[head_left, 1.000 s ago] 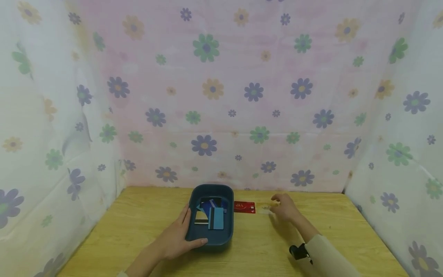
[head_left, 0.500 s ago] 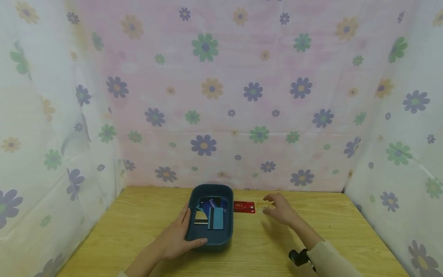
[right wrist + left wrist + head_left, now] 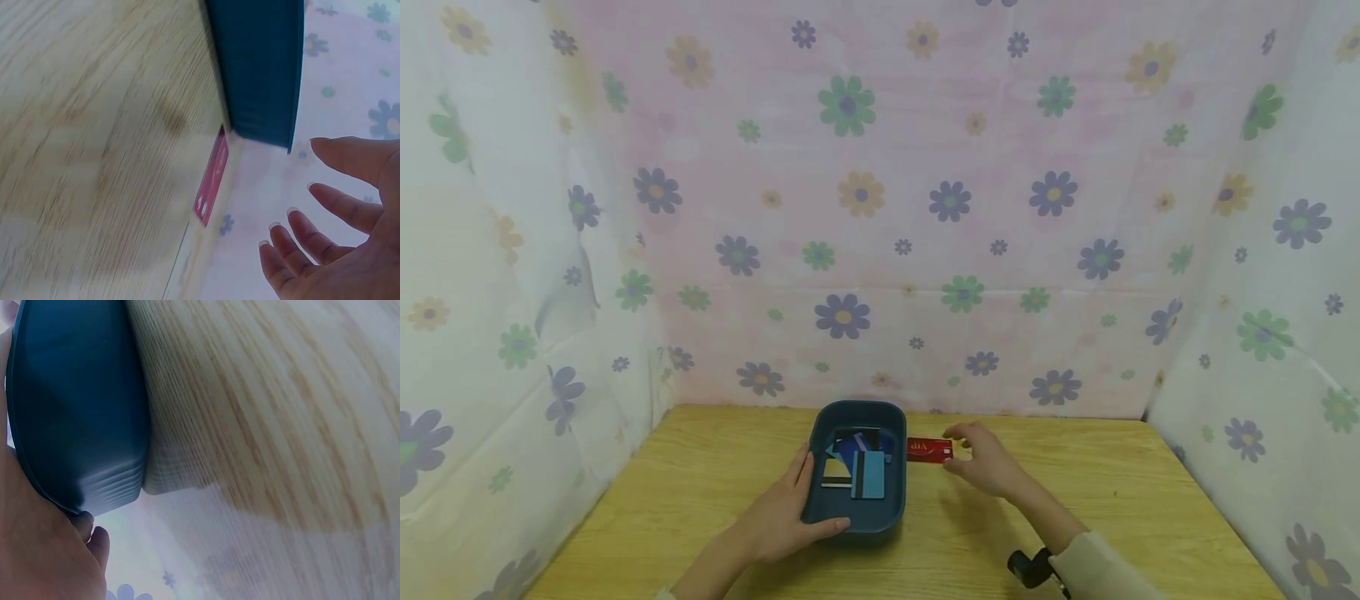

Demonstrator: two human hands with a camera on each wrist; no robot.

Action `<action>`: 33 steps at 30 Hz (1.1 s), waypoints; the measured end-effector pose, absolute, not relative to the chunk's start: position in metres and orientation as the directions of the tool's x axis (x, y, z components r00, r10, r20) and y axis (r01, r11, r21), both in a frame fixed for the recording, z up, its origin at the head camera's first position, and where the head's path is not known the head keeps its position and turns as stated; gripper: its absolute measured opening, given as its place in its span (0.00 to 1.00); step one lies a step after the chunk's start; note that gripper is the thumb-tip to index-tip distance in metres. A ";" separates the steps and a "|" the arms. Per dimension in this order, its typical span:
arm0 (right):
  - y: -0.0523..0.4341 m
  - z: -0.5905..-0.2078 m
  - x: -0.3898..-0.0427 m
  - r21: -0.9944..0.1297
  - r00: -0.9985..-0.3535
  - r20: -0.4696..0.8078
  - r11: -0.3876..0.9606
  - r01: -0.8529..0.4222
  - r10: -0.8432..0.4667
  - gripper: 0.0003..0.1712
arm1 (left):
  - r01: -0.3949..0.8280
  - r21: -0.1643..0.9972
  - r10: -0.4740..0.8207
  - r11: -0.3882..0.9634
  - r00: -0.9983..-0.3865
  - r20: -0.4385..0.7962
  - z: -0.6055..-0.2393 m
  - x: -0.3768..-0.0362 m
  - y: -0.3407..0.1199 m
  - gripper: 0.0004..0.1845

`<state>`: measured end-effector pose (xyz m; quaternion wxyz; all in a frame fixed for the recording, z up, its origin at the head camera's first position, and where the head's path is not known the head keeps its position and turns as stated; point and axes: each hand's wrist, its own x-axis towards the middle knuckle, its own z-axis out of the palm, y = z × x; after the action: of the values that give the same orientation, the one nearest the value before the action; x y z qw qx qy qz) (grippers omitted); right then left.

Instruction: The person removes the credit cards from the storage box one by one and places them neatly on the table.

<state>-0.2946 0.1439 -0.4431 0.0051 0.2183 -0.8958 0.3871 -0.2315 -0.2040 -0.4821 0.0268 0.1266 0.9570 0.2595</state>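
In the head view, my left hand (image 3: 775, 508) holds the near-left corner of a dark blue plastic bin (image 3: 867, 518). Its fingers lie along the left wall and the thumb over the front rim. Inside lie several cards, a light blue card (image 3: 872, 473) on top. Flat on the table, a red VIP card (image 3: 928, 450) sits against the bin's right side. My right hand (image 3: 988, 462) hovers at that card's right end, thumb and fingers spread apart with nothing between them. A pale card (image 3: 181, 262) lies beyond the red one in the right wrist view, mostly hidden by the hand in the head view.
The wood-grain table (image 3: 1075, 517) carries the bin and cards. A flower-print cloth (image 3: 910, 250) rises behind the table's far edge and on both sides. A small black device (image 3: 1032, 568) is worn at the right wrist by the sleeve.
My right hand has moved left, from over the pale card to the right end of the red card. The left hand and the bin have stayed in place.
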 end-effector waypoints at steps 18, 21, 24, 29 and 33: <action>0.097 -0.434 -0.287 -0.658 -0.820 0.246 0.532 -0.533 -0.517 0.21 | 0.235 0.491 0.256 0.839 -0.966 0.025 -0.484 -0.233 -0.206 0.68; 0.090 -0.433 -0.286 -0.677 -0.802 0.248 0.494 -0.545 -0.544 0.20 | 0.231 0.496 0.253 0.837 -0.967 0.024 -0.483 -0.233 -0.205 0.68; 0.082 -0.433 -0.285 -0.694 -0.782 0.258 0.454 -0.558 -0.567 0.17 | 0.233 0.498 0.255 0.835 -0.967 0.023 -0.483 -0.233 -0.205 0.68; 0.070 -0.436 -0.285 -0.684 -0.753 0.265 0.433 -0.587 -0.602 0.15 | 0.240 0.502 0.267 0.831 -0.964 0.020 -0.483 -0.232 -0.205 0.68; 0.061 -0.437 -0.286 -0.670 -0.750 0.249 0.449 -0.590 -0.613 0.16 | 0.240 0.505 0.270 0.829 -0.963 0.015 -0.483 -0.232 -0.205 0.68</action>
<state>-0.2861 0.0606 -0.4369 -0.0147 0.3536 -0.8512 0.3876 -0.2322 -0.2050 -0.4833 0.0286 0.1334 0.9559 0.2602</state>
